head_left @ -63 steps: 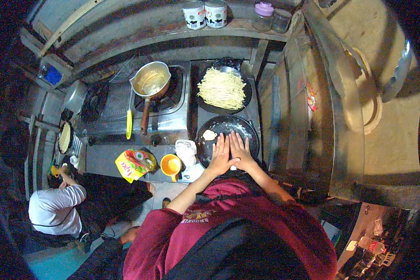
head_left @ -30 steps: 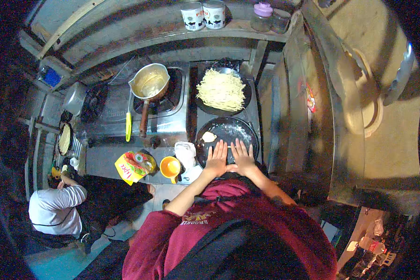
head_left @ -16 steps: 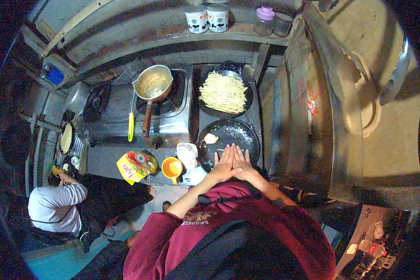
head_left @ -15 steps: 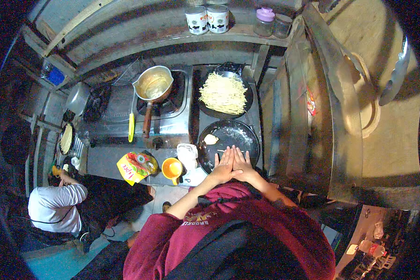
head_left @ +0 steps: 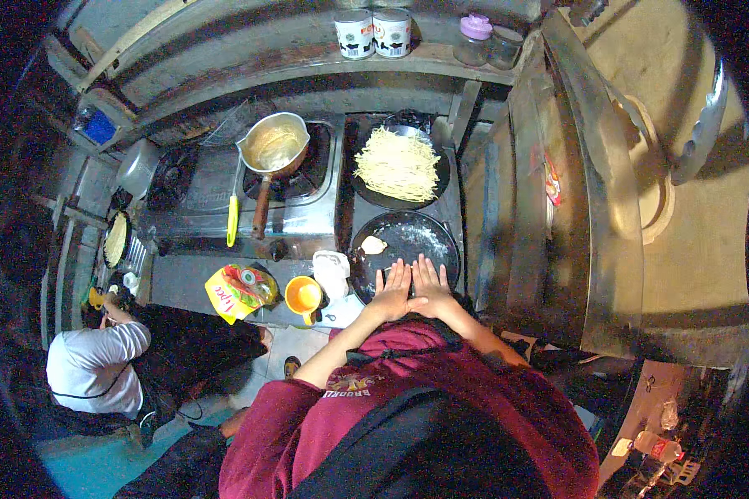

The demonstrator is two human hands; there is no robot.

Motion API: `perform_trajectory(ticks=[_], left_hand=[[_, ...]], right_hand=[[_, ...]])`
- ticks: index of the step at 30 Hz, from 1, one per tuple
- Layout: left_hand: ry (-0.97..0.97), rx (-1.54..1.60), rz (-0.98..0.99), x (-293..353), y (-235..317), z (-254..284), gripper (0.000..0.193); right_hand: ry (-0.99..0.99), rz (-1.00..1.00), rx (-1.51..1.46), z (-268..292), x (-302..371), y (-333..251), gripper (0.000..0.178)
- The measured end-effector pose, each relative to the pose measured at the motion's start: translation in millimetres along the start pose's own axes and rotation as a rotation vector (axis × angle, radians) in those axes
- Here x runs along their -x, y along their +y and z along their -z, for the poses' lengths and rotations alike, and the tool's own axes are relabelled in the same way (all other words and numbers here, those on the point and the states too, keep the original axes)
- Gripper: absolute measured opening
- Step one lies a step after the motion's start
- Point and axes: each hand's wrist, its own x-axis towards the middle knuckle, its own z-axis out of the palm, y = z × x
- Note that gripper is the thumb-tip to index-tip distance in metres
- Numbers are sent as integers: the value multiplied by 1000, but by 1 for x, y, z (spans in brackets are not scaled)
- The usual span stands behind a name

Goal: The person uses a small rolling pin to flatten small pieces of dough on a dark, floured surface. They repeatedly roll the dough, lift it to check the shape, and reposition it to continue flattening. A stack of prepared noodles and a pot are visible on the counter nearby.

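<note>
Both my hands lie flat, side by side, over the near part of a black round tray (head_left: 429, 235) dusted with white flour. Fingers stretched out, my left hand (head_left: 394, 293) points away from me. My right hand (head_left: 431, 291) is flat too, its thumb meeting the left hand near the wrists. Whatever lies beneath the palms is hidden. Left of my fingertips, a small pale lump of dough (head_left: 374, 245) rests on the tray. Just beyond, a second dark round tray holds a heap of thin, pale dough strands (head_left: 398, 166).
A saucepan (head_left: 273, 150) with a brown handle stands on the stove (head_left: 200, 224). Near it are a yellow-handled utensil (head_left: 233, 220), a yellow pouch (head_left: 226, 298), an orange cup (head_left: 304, 293) and a white bag (head_left: 331, 273). Another person (head_left: 100, 366) works at far left; two cans (head_left: 373, 35) stand on the shelf.
My hands have moved from overlapping to lying more side by side, with the fingers a little farther apart. The view has shifted slightly.
</note>
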Motion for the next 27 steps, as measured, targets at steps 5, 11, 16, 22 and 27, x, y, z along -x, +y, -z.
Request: perform_trajectory(ticks=[5,11,16,22,27], left_hand=[[140,-45,-41,-14,-13,-4,103],[207,-92,-59,-9,-20,-2,105],[114,-190,-77,8,-21,1,104],[394,22,-167,-10,-6,15,96],[200,53,-130,-16,-14,2,102]], right_hand=[[209,-8,146,-18,-20,10,95],[216,-26,154,-19,-16,11,102],[108,-40,107,-7,0,8,110],[289,-54,93,-1,-20,6,89],[187,95,-45,-15,-20,0,86]])
